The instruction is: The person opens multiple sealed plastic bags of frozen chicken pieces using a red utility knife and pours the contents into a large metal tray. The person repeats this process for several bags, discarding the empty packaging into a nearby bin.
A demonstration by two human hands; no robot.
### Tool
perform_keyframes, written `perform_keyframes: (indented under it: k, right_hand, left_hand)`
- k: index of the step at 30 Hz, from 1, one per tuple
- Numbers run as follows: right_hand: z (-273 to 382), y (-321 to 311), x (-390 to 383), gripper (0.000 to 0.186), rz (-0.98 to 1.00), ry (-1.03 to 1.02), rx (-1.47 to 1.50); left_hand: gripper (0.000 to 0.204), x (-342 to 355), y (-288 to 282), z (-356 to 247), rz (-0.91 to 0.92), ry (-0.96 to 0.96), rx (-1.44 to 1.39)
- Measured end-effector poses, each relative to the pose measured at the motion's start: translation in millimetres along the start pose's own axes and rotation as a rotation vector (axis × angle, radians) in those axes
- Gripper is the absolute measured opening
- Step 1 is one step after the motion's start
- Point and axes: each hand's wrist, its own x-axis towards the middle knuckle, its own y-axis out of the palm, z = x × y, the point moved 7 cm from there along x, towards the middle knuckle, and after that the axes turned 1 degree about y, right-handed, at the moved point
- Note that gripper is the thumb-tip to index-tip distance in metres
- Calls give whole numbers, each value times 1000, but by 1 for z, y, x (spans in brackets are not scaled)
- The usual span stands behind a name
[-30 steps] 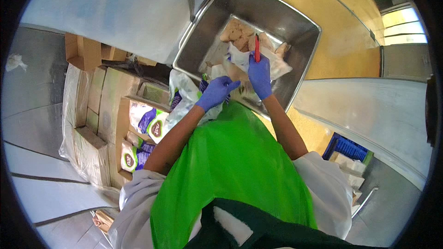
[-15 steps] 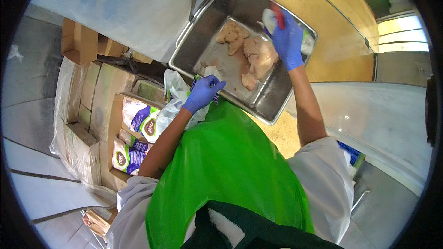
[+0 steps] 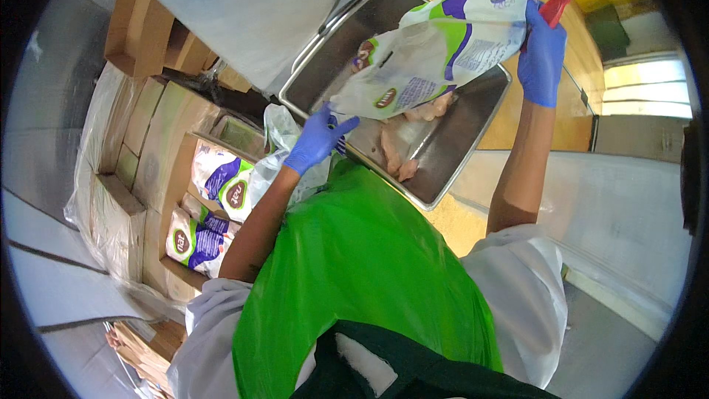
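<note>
My right hand (image 3: 541, 55), gloved in blue, is closed on the upper end of a white, green and purple plastic bag (image 3: 458, 41), with a red-handled tool (image 3: 554, 6) in the same grip. The bag stretches diagonally over a steel pan (image 3: 469, 155). My left hand (image 3: 317, 140), also in a blue glove, grips the bag's lower end at the pan's left edge, thumb out. Pieces of pale raw meat (image 3: 391, 151) lie in the pan, partly hidden beneath the bag.
Left of me, an open carton (image 3: 177, 185) holds printed bags (image 3: 199, 240), beside stacked boxes wrapped in plastic (image 3: 144, 122) and an empty cardboard box (image 3: 133, 37). A crumpled clear bag (image 3: 277, 125) lies by the pan. A pale panel (image 3: 605, 207) runs along the right.
My right hand has risen to the upper right, pulling the bag out from low in the pan and stretching it out. More meat showed half a second ago; the bag now covers much of it.
</note>
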Motion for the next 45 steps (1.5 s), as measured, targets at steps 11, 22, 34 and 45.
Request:
perform_keyframes:
  k: [11, 22, 34, 45]
  right_hand:
    - [-29, 163, -147, 18, 588, -72, 98]
    - [24, 317, -429, 21, 1694, 22, 160]
    - [-36, 386, -454, 41, 1769, 114, -28]
    - [-56, 349, -635, 39, 1754, 52, -261]
  left_hand:
    - [60, -107, -192, -105, -445, 287, -60]
    - [40, -254, -208, -46, -628, -64, 153]
    - [15, -863, -241, 23, -2473, 27, 454]
    - [24, -1251, -262, 175, -2853, -658, 593]
